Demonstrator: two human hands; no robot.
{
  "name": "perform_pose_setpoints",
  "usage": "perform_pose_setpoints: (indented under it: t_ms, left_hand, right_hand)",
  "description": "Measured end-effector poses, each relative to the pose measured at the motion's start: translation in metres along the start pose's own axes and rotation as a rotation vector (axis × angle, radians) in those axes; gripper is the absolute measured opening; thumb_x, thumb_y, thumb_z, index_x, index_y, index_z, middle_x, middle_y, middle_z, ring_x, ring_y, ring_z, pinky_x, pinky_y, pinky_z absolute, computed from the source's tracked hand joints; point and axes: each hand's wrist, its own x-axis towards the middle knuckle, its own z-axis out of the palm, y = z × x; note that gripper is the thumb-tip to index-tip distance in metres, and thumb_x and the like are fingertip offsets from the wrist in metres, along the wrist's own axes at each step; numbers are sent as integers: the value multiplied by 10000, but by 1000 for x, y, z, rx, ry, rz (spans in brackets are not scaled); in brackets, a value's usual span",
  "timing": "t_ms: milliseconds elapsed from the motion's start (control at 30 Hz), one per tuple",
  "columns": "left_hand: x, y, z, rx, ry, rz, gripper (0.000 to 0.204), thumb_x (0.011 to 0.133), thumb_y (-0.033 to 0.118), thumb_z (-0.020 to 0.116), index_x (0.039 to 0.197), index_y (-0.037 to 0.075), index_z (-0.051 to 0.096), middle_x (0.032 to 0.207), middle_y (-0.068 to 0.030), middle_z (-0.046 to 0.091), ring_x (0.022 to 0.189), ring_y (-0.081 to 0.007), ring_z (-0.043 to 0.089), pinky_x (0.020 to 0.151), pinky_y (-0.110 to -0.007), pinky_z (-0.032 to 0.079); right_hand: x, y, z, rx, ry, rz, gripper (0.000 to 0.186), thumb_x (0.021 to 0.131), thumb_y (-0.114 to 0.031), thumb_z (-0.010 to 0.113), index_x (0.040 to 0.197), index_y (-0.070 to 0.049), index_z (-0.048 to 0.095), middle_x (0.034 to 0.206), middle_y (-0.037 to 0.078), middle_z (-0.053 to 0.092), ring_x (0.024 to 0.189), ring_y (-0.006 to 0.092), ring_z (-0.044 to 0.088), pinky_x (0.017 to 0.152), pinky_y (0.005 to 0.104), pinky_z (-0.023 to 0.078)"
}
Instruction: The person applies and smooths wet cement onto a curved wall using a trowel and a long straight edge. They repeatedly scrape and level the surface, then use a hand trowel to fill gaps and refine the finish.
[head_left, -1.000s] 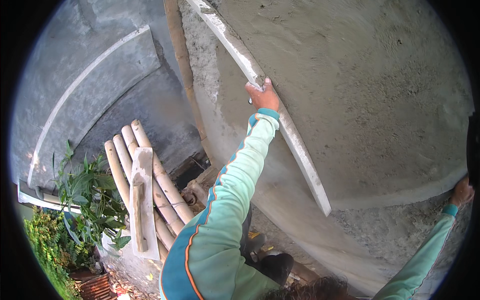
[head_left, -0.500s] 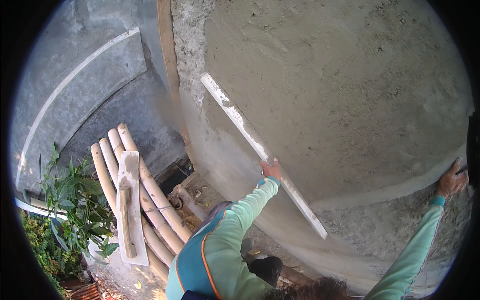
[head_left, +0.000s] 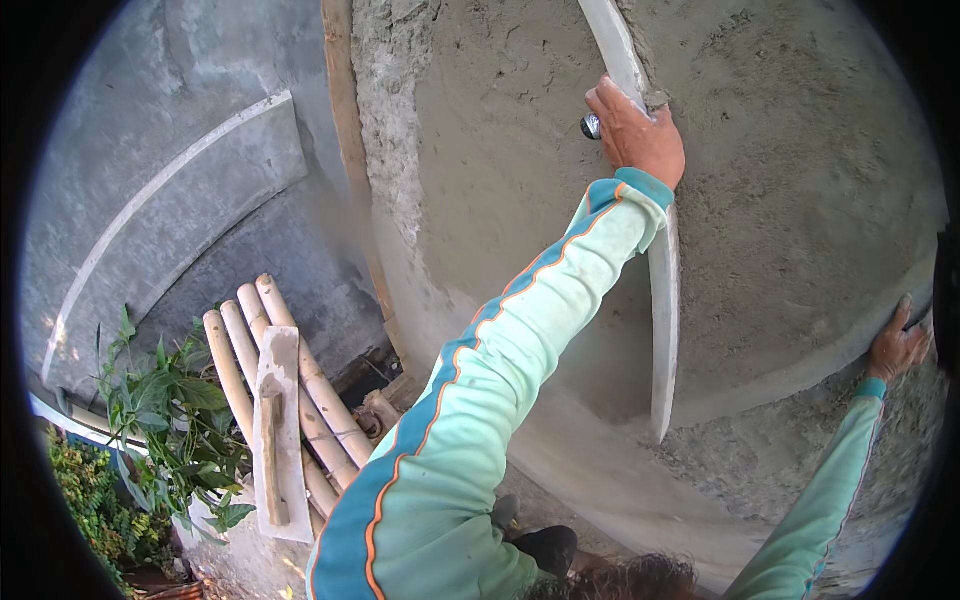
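Note:
My left hand (head_left: 637, 135), with a ring that has a dark stone, is closed around a long pale straightedge (head_left: 664, 340). The straightedge stands nearly upright against the damp plastered wall (head_left: 790, 200). Its upper end runs out of the picture at the top, and its lower end reaches the border of the rougher strip. Wet mortar clings along its upper right edge. At the far right, my right hand (head_left: 898, 348) leans on the wall near the lower plaster edge, thumb raised and fingers apart. It holds nothing that I can see.
A float (head_left: 270, 440) with a wooden handle lies across several bamboo poles (head_left: 318, 385) at the lower left. Leafy plants (head_left: 170, 400) grow beside them. A wooden board (head_left: 345, 130) edges the plaster. Grey concrete walling (head_left: 215, 180) stands behind.
My left hand has moved up and to the right over the plaster. The straightedge has swung from a diagonal slant to nearly upright. My right hand stays about where it was.

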Motion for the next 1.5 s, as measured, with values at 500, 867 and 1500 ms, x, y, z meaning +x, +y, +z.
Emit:
perform_pose_setpoints:
  t_ms: [500,867,1500]
  left_hand:
    - [-216,-137,-19,-17,-70,17,633,898,137,721,1399,-53,385,1310,-252,437,1214,-448,474,1033,-493,390]
    - [-82,91,55,-131,-197,-31,748,787,-58,731,1408,-44,313,1352,-222,384,1269,-455,486,1028,-508,459]
    - [-171,-84,-2,-97,15,27,882,703,-119,733,1477,-6,326,1395,-218,389,1315,-432,422,1101,-491,362]
  right_hand:
    - [18,-14,-17,13,-18,-12,613,972,-376,614,1505,-111,463,1520,157,499,1438,363,418,1184,491,319]
    - [15,-17,-18,-18,-20,-17,631,975,-396,620,1514,-115,448,1514,168,499,1429,388,416,1174,501,328]
    - [20,-10,-16,20,-5,-35,622,965,-361,632,1512,-122,457,1513,173,500,1421,380,433,1169,499,333]
